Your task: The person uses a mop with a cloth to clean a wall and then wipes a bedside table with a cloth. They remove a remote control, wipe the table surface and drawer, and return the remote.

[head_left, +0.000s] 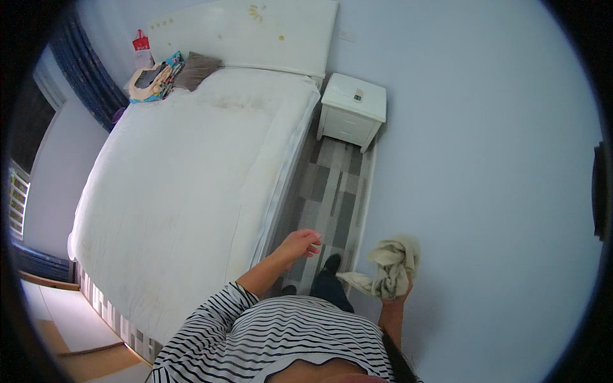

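My right hand [405,290] grips a crumpled, pale beige-green cloth [391,263] beside the wall. One end of the cloth hangs toward my body, and most of the fingers are hidden behind its folds. In front of my body, over the gap between the bed and the wall, my left hand [302,244] is held in the air. Its fingers are loosely bent and a little apart, with nothing in them. Nearest to it is the side of the bed's bare white mattress [172,172], which has brownish stains near the headboard.
A white nightstand [352,108] with a small object [358,96] on top stands beyond the walkway. Grey patchwork flooring [329,191] runs between the bed and the pale blue wall [472,159]. A brown pillow [196,70] and bundled fabrics [153,83] lie by the headboard [249,35].
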A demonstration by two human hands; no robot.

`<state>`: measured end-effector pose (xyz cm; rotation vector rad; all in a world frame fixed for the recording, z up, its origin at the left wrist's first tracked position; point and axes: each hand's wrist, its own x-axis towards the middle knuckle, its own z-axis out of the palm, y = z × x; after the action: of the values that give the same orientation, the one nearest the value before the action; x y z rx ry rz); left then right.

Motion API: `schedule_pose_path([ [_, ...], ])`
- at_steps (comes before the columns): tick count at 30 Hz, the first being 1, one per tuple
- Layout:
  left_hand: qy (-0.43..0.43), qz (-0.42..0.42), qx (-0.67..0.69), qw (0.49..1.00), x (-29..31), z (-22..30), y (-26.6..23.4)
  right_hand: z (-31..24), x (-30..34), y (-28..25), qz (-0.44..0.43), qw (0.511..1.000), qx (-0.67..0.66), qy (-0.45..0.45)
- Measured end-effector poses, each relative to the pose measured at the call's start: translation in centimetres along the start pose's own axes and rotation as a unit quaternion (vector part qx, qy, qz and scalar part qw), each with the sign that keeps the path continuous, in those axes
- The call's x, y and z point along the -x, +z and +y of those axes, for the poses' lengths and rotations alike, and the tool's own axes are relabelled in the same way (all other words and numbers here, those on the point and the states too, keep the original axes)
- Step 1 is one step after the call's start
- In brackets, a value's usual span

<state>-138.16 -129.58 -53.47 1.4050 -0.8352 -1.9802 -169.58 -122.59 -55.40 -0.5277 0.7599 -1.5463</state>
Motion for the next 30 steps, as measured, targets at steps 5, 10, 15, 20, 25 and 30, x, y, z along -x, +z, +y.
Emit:
schedule_pose_path([
  [5,-0.015,0.057,0.049,0.997,-6.1,4.5,-0.2,0.7,-11.9,-0.7,-0.044,0.992,-0.115,0.021],
  [10,0.003,0.127,0.183,0.975,-11.8,9.4,-1.9,-0.6,-24.2,2.5,0.027,0.99,-0.125,0.053],
  [15,0.054,0.218,0.281,0.933,-17.4,14.1,-3.9,-1.6,-35.4,2.1,-0.05,0.987,-0.149,0.044],
  [20,-0.005,0.248,0.379,0.891,-23.4,12.9,-8.0,-0.9,-39.7,2.8,-0.002,0.99,-0.123,0.063],
  [25,-0.019,0.29,0.319,0.902,-30.2,16.9,-11.9,-0.1,-46.0,4.5,0.039,0.985,-0.154,0.063],
  [30,-0.007,0.296,0.172,0.94,-43.0,21.7,-18.2,1.6,-54.1,5.2,-0.004,0.996,-0.074,0.044],
])
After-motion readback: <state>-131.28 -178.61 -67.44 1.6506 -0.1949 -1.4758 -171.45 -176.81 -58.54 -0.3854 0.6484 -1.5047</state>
